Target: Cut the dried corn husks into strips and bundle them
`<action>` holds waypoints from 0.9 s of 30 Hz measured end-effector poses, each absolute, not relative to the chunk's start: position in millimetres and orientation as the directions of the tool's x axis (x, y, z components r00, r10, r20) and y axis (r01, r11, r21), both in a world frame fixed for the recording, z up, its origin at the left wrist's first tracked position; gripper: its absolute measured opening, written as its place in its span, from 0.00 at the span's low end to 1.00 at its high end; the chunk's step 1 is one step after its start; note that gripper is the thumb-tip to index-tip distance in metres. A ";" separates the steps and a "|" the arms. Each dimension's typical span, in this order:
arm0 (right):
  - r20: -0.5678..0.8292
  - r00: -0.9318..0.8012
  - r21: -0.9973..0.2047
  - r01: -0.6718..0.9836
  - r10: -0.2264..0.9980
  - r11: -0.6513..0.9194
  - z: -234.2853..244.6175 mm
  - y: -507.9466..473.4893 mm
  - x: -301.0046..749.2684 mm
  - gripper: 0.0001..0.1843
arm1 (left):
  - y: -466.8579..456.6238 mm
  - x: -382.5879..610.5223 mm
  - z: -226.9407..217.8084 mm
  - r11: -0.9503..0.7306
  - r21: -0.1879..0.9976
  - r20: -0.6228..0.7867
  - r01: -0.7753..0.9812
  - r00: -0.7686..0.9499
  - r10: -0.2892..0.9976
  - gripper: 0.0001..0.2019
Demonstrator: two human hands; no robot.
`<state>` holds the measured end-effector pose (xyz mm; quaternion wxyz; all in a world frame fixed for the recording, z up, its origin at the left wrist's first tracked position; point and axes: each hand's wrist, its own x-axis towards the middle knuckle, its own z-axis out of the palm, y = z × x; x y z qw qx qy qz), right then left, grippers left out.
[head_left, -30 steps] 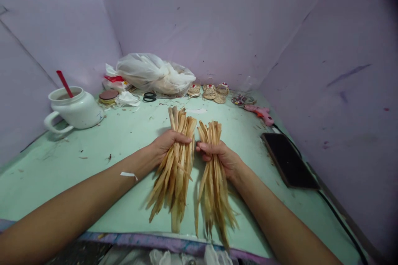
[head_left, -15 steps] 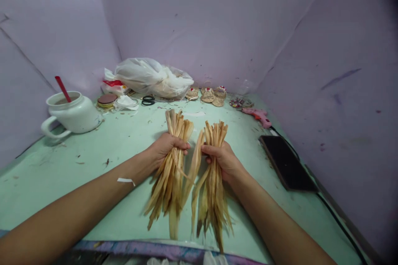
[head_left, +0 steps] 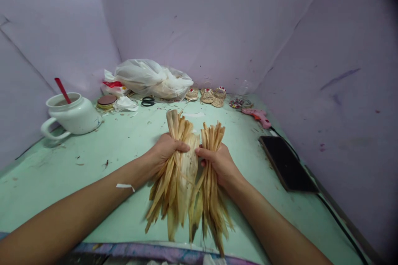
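Observation:
My left hand [head_left: 169, 149] is closed around a bundle of dried husk strips [head_left: 163, 190], tan and yellowish, their lower ends fanned toward me. A second husk bundle [head_left: 213, 186] is gripped in my right hand [head_left: 219, 161]. Between the two bundles, a wide pale husk strip [head_left: 189, 169] lies spread flat, its right edge at my right thumb and its left edge by my left thumb. Both bundles are held over the pale green tabletop [head_left: 124, 211]. The fingers behind each bundle are mostly hidden.
A white mug [head_left: 77, 118] holding a red stick stands at left. Along the back lie a plastic bag [head_left: 152, 78], black-handled scissors [head_left: 148, 101], small woven slippers [head_left: 213, 96] and a dish of beads [head_left: 239, 102]. At right are a pink glue gun [head_left: 258, 116] and a black phone [head_left: 287, 165].
The wide husk strip has turned from edge-on to flat and now sits against the left bundle. My right hand and its bundle have shifted slightly left, closer to my left hand.

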<state>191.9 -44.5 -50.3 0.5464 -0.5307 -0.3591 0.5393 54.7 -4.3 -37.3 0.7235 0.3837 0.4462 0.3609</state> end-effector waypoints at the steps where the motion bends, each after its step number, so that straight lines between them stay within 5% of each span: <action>1: -0.204 0.161 -0.957 -0.239 0.966 -0.162 -51.0 -43.2 193.9 0.11 | -2.7 54.2 -36.0 0.459 0.868 -0.383 -0.188 0.334 0.861 0.17; 8: -0.252 0.075 -0.946 -0.227 0.965 -0.230 -55.8 -41.8 196.4 0.16 | -0.4 52.5 -37.7 0.427 0.884 -0.355 -0.188 0.323 0.877 0.19; 27: -0.186 0.098 -0.980 -0.092 0.978 -0.177 -52.7 -44.9 191.3 0.06 | -3.7 54.7 -45.7 0.409 0.908 -0.340 -0.093 0.406 0.848 0.21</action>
